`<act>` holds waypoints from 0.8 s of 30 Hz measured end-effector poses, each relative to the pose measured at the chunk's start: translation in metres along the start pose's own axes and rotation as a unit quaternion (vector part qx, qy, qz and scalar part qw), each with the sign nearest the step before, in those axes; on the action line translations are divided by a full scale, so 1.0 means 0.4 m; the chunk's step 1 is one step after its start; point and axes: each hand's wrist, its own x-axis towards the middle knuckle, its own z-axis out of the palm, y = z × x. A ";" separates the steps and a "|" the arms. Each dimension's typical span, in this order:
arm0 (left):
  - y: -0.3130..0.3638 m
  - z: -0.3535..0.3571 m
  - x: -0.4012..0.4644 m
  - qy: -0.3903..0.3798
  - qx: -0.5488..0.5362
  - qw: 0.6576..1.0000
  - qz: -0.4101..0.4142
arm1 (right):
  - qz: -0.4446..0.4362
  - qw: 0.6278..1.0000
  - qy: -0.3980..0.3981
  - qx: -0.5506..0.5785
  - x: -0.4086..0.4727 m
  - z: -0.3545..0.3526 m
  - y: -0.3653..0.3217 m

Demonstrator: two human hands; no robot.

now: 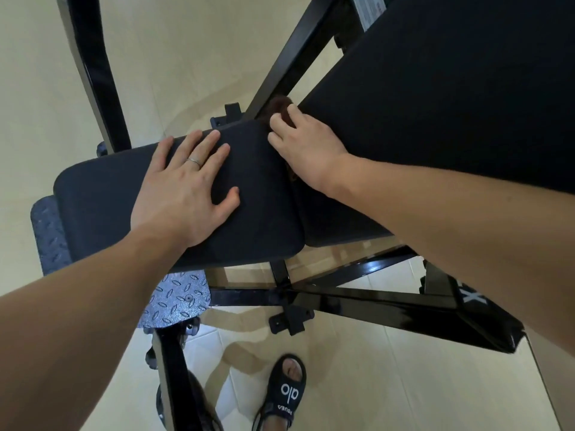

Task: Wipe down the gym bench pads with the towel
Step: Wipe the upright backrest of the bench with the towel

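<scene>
Between the seat pad (264,188) and back pad (451,104), the right hand (306,147) presses a dark towel (280,107), its grip closed on it. Left hand (186,188) lies flat, fingers spread, on the seat; black frame bars (357,301) cross below

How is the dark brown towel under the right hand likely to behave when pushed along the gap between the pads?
The towel looks soft and bunched, so it will probably crumple rather than slide flat. Tucked between the seat pad and back pad, it may snag. The right hand covers most of it, so its thickness is unclear.
</scene>
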 end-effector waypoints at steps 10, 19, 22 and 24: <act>-0.002 -0.008 -0.007 0.002 -0.008 1.000 0.006 | -0.109 0.993 -0.046 0.022 -0.273 -0.021 -0.101; 0.000 0.003 -0.008 0.004 -0.002 1.000 0.011 | -0.197 0.978 -0.068 0.016 -0.344 0.009 -0.114; -0.001 0.010 -0.007 0.005 0.005 1.000 0.012 | -0.147 0.988 -0.036 -0.020 -0.307 0.011 -0.106; 0.001 0.009 -0.003 -0.003 0.011 1.000 0.017 | -0.121 0.992 -0.039 -0.028 -0.300 0.011 -0.118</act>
